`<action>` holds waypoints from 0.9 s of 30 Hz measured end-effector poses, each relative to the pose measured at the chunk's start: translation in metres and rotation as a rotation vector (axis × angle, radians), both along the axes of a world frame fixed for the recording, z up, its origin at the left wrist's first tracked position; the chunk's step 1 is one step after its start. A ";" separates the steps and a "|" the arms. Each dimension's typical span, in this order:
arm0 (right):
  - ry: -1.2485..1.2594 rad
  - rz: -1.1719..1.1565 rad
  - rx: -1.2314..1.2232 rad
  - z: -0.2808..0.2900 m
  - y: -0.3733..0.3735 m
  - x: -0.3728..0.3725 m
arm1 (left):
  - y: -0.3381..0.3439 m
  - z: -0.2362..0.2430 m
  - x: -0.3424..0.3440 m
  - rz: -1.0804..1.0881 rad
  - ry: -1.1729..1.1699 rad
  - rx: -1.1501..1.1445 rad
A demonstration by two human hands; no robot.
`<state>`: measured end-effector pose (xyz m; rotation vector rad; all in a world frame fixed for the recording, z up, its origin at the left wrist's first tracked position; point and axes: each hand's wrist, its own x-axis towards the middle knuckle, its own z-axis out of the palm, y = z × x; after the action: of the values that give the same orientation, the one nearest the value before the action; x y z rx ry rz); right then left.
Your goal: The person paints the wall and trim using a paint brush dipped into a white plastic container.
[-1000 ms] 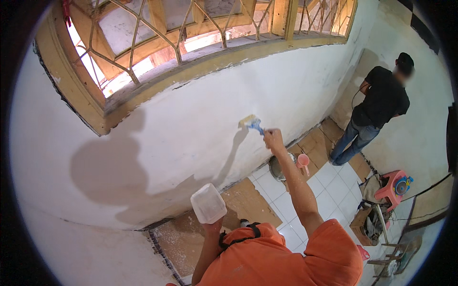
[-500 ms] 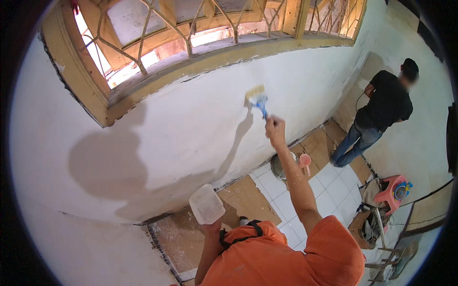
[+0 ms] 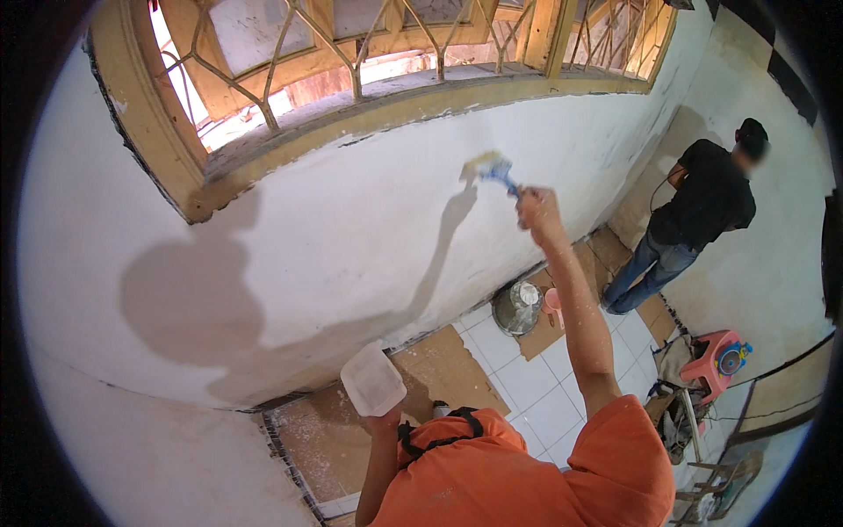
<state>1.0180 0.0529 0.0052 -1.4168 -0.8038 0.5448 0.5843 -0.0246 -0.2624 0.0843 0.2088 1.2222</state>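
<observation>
My right hand [image 3: 538,211] is closed round the blue handle of a wide paintbrush [image 3: 499,170]. The brush is raised against the white wall [image 3: 351,220] under the window, its pale bristles pointing left and blurred by motion; whether they touch the wall I cannot tell. Low on the left, my left hand [image 3: 382,422] grips a whitish plastic tub [image 3: 373,381] by its near side. What the tub holds is hard to make out. My arm's shadow falls across the wall to the left of the brush.
Above the wall sits a wooden window frame [image 3: 404,112] with a metal grille. Cardboard [image 3: 448,364] lies on the white floor tiles [image 3: 527,378]. A bucket [image 3: 516,316] and pink dipper [image 3: 552,303] stand by the wall. A person in black [image 3: 707,198] stands far right, near a pink stool [image 3: 713,356].
My right hand has moved right and slightly up, and the brush has swung from bristles-up to pointing left. More of the bucket shows. The tub stays in my left hand.
</observation>
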 end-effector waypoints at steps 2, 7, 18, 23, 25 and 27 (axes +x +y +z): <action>0.062 0.077 0.192 0.045 -0.007 -0.011 | -0.002 -0.008 -0.004 -0.020 -0.002 0.089; 0.098 0.009 0.262 0.027 0.012 -0.016 | -0.005 0.002 0.006 0.096 0.025 0.042; 0.240 -0.014 -0.343 -0.198 0.015 0.013 | 0.007 -0.010 -0.002 0.108 0.069 0.106; 0.066 0.042 -0.116 -0.087 0.024 -0.014 | 0.007 -0.016 -0.024 0.073 0.024 0.046; 0.197 0.086 -0.006 -0.028 0.006 -0.025 | 0.007 -0.024 -0.018 0.084 0.089 0.088; 0.228 0.087 0.040 0.021 -0.001 -0.041 | 0.005 -0.016 -0.019 0.107 0.152 0.114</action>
<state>0.9767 0.0517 0.0262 -1.2611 -0.6906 0.7391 0.5654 -0.0200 -0.2786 0.2684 0.2787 1.3348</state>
